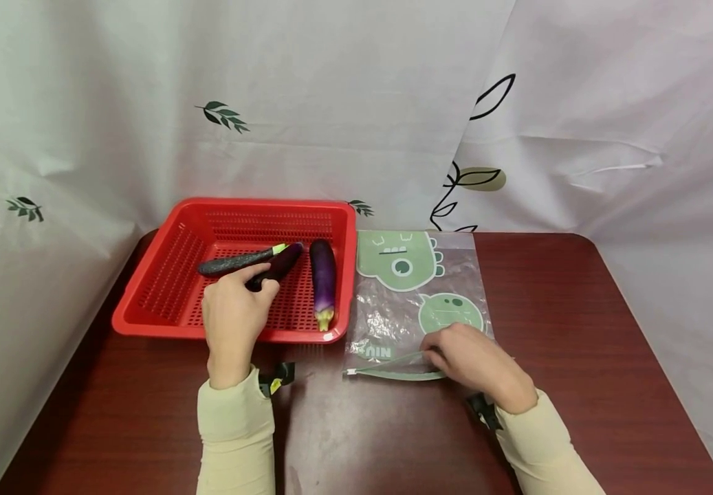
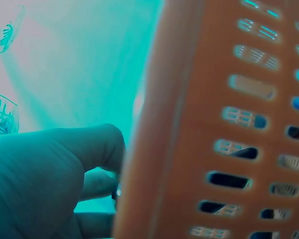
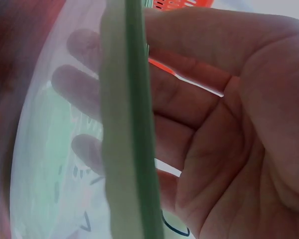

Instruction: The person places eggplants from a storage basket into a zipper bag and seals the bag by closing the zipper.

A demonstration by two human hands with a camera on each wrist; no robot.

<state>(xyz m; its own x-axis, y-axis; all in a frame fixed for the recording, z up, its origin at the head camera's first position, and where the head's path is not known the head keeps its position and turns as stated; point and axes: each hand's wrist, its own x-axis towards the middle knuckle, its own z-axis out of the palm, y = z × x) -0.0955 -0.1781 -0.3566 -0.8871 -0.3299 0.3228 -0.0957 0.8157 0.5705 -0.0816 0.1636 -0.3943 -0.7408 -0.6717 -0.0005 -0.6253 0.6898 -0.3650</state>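
My left hand [image 1: 235,313] reaches over the near wall of the red basket [image 1: 232,331] and grips a dark eggplant [image 1: 286,261] between thumb and fingers. To the right lies a purple eggplant [image 1: 322,275] with a pale stem end. A dark, speckled long item [image 1: 232,262] with a bright green end lies behind the held eggplant. My right hand [image 1: 474,357] pinches the opening edge of a clear zip bag [image 1: 387,326] printed with green cartoon figures. In the right wrist view, fingers show through the plastic beyond the green zip strip [image 3: 139,124]. The basket wall [image 2: 189,129] hides the left fingertips.
The basket and bag stand side by side on a dark red-brown table [image 1: 554,330]. A white slider [image 1: 350,372] sits at the bag's left corner. A pale curtain [image 1: 331,103] with leaf prints hangs behind and at both sides.
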